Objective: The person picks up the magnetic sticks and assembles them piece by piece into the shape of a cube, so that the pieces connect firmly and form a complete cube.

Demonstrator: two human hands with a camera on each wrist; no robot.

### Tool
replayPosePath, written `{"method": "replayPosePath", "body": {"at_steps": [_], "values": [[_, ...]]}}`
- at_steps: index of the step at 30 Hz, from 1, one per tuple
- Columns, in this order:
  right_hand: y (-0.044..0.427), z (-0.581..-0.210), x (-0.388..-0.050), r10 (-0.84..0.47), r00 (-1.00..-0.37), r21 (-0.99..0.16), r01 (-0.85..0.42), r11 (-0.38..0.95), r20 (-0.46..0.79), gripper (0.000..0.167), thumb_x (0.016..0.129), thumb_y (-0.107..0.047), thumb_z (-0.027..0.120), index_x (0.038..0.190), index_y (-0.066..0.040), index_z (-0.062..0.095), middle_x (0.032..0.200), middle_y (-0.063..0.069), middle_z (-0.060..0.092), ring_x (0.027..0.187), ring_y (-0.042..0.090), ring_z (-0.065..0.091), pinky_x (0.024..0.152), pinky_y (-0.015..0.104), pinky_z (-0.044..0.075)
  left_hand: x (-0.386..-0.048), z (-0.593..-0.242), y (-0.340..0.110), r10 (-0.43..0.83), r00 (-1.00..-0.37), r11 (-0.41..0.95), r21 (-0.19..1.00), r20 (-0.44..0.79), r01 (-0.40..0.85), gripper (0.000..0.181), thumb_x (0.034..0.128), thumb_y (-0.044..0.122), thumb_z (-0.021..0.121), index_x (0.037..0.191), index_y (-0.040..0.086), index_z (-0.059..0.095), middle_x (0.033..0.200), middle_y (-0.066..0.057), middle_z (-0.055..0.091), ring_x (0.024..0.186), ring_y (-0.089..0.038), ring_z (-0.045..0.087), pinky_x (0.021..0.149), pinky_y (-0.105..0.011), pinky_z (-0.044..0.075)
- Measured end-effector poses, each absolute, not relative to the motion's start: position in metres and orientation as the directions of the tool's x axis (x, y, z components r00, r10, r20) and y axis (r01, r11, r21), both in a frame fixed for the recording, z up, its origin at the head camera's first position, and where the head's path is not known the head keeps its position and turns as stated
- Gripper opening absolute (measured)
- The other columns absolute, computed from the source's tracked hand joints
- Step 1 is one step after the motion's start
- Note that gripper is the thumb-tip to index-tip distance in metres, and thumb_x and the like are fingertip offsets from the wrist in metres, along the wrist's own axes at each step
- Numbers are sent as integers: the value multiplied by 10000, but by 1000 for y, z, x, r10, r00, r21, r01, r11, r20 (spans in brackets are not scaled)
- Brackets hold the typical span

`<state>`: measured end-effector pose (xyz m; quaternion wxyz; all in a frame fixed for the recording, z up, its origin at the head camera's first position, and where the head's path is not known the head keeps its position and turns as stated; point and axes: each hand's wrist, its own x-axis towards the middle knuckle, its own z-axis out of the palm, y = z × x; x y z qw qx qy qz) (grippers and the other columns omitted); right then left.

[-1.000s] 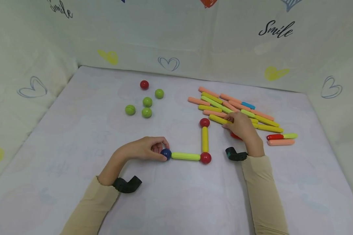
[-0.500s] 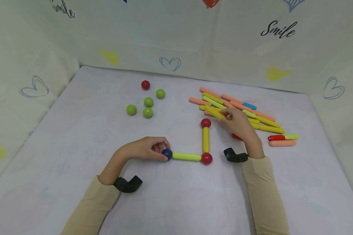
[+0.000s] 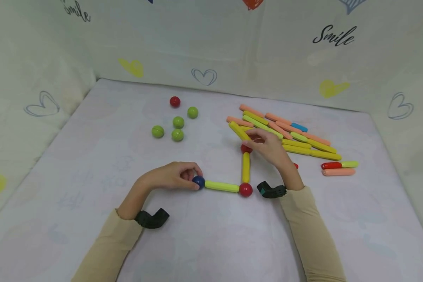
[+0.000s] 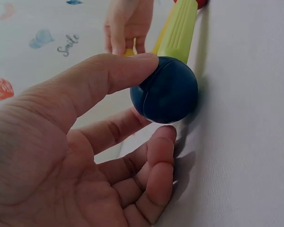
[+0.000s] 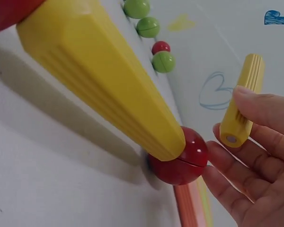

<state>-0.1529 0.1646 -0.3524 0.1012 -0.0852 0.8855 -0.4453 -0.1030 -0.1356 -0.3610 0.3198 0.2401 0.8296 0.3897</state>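
Note:
The left hand [image 3: 174,176] pinches a dark blue ball [image 3: 199,182] between thumb and finger; in the left wrist view the blue ball [image 4: 165,91] touches the end of a lime stick [image 4: 179,33]. That lime stick [image 3: 222,186] runs right to a red ball [image 3: 245,190], from which a yellow stick [image 3: 246,167] leads away to another red ball [image 3: 246,148]. Above this far red ball the right hand [image 3: 268,147] holds a loose yellow stick [image 3: 239,131]. The right wrist view shows the held yellow stick [image 5: 251,75] between thumb and fingers, apart from the red ball [image 5: 182,161].
Several green balls [image 3: 178,122] and one red ball [image 3: 174,102] lie at the back left. Orange, yellow, lime and blue sticks [image 3: 296,150] lie at the back right, with a separate orange stick [image 3: 338,172] beside a red-and-lime one. A printed cloth [image 3: 225,47] hangs behind.
The right hand has lifted a yellow stick from the pile and carried it left, over the far red ball. The left hand still pinches the blue ball, with only a slight shift.

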Motion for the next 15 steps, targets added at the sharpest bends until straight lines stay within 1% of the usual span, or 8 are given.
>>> {"method": "replayPosePath", "body": {"at_steps": [3,6,9,11,15], "values": [[163,-356,-155,-233,-965,-835,-30,550,-119,416,889,-288,631,1245,-87,554,1188,102,576,1073,240,520,887,361,472,-107,-361,-139,633,-694,576,808,-344,126,273,847,239,675,1082,126,596,782,-3,504,719,-143,471,649,-244,393],[162,-361,-156,-230,-964,-853,-6,522,-134,412,894,-284,624,1243,-78,551,1144,123,599,1014,231,531,826,285,480,-112,-361,-143,618,-704,560,825,-351,81,289,861,220,657,1115,100,587,773,-15,491,687,-157,485,639,-244,406],[161,-363,-157,-223,-962,-853,20,521,-159,409,891,-289,627,1235,-81,554,1080,141,621,960,233,541,750,237,483,-115,-363,-148,605,-711,531,847,-359,25,306,873,195,639,1147,76,573,769,-23,480,643,-165,499,620,-251,441],[160,-363,-156,-223,-960,-849,29,528,-172,402,888,-297,631,1223,-87,562,1061,140,628,941,232,539,720,225,477,-115,-364,-150,594,-719,517,856,-360,-1,306,880,179,627,1160,71,569,768,-25,477,629,-162,497,599,-255,463],[159,-363,-156,-219,-951,-829,63,555,-219,396,881,-305,639,1206,-90,570,1069,120,616,941,212,514,706,200,448,-116,-364,-155,573,-740,537,844,-353,14,301,887,195,619,1170,98,579,717,-12,479,579,-139,452,552,-232,414]]}}
